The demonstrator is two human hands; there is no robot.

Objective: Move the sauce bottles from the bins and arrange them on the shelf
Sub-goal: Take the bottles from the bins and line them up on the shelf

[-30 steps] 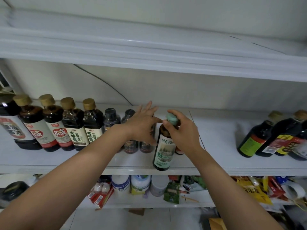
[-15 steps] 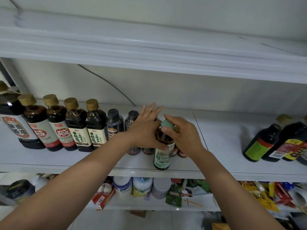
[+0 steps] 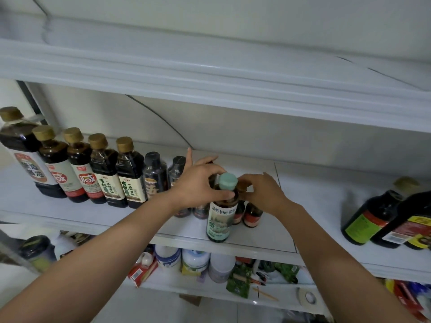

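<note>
Head view only. Green-capped bottle point(image 3: 222, 208) stands upright at the front edge of the shelf point(image 3: 326, 206), in front of two small red-labelled bottles point(image 3: 250, 214). Left hand point(image 3: 200, 185) is closed around its neck just under the cap, thumb across the shoulder, index finger sticking up free. Right hand point(image 3: 263, 194) sits just beside it with fingers curled at a brown cap behind the green one; contact is hidden, so I can't tell whether it is pinching that cap or only resting on it.

Row of dark soy bottles with tan caps point(image 3: 98, 169) runs along the left of the shelf, then two black-capped ones point(image 3: 155, 176). Three larger dark bottles point(image 3: 384, 220) sit well apart on the right. No bins in frame. Lower shelf point(image 3: 210, 285) is cluttered with tubs and packets.

Handling, my read: bottle looks rigid, glass or hard plastic, full of dark liquid, so moderately heavy and top-heavy when tall and narrow. Smooth label likely slippery. Neck grip is fine for sliding or nudging; for lifting, take the body at the label. It's close to the front edge, so tipping off is the risk. Neighbours are tightly packed and could domino.
</note>
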